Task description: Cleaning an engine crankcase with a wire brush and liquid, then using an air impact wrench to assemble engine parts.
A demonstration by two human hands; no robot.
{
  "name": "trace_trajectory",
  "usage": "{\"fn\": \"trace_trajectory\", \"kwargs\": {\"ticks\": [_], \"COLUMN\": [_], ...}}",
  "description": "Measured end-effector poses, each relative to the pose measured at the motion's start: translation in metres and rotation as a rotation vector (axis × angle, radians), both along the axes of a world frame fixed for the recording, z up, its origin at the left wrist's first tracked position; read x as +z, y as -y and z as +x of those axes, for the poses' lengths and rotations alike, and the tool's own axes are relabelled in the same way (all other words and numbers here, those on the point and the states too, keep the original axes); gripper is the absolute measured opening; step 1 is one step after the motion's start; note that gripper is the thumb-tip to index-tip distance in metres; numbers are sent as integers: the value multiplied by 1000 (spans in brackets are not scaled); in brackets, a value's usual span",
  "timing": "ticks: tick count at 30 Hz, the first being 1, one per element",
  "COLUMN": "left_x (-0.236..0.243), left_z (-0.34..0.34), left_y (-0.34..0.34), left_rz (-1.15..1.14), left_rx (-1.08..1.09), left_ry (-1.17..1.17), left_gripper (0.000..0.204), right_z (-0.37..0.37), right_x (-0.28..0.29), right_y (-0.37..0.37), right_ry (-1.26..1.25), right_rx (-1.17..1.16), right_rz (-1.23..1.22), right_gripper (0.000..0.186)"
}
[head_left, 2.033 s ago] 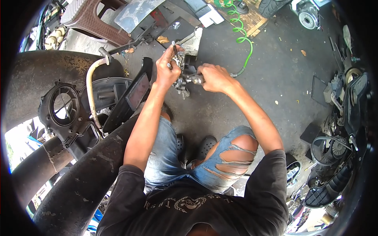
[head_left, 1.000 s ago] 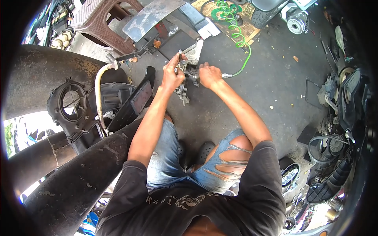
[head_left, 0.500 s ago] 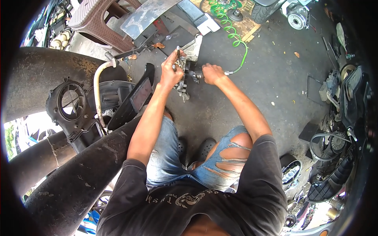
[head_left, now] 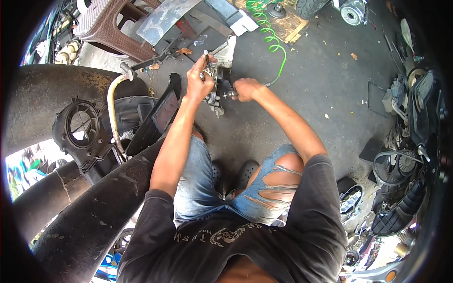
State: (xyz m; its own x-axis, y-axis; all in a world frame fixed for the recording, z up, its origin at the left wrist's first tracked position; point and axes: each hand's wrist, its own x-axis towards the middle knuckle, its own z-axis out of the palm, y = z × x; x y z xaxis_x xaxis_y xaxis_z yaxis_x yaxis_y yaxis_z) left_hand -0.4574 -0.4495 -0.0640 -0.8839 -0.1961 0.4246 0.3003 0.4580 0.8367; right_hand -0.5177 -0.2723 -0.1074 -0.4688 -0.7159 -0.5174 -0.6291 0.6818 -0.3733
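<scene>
A grey metal engine part (head_left: 218,107) stands on the floor in front of me, between my two hands. My left hand (head_left: 198,84) is closed at its left side, with a slim dark rod with a bright end (head_left: 206,54) sticking up from the fingers. A second short dark end shows by the knuckles, and I cannot tell if both belong to one tool. My right hand (head_left: 247,89) is wrapped round an air tool (head_left: 230,95) whose metal head points at the engine part's right side. A green coiled air hose (head_left: 284,60) runs from behind that hand; the fingers hide the tool's body.
A brown plastic stool (head_left: 101,28) and a sheet-metal panel (head_left: 166,20) stand at the far left. Thick dark pipes (head_left: 94,221) and a round black cover (head_left: 81,125) fill the left. Motorcycle parts (head_left: 401,188) are piled at the right. A wooden board (head_left: 295,34) lies far off.
The view has shifted slightly, so the scene sits a little lower left. Both hands keep their places at the engine part, with the air tool's head still against or close to its right side.
</scene>
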Motion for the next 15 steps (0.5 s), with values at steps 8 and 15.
{"fn": "trace_trajectory", "kwargs": {"ticks": [8, 15], "left_x": [-2, 3], "left_z": [1, 4], "left_y": [1, 3], "left_rz": [-4, -41], "left_rx": [0, 21], "left_ry": [-20, -27], "left_gripper": [51, 53], "right_z": [10, 21], "right_x": [-10, -3], "right_y": [4, 6], "right_ry": [22, 85], "right_rx": [29, 99], "right_rz": [-40, -28], "right_gripper": [34, 33]}}
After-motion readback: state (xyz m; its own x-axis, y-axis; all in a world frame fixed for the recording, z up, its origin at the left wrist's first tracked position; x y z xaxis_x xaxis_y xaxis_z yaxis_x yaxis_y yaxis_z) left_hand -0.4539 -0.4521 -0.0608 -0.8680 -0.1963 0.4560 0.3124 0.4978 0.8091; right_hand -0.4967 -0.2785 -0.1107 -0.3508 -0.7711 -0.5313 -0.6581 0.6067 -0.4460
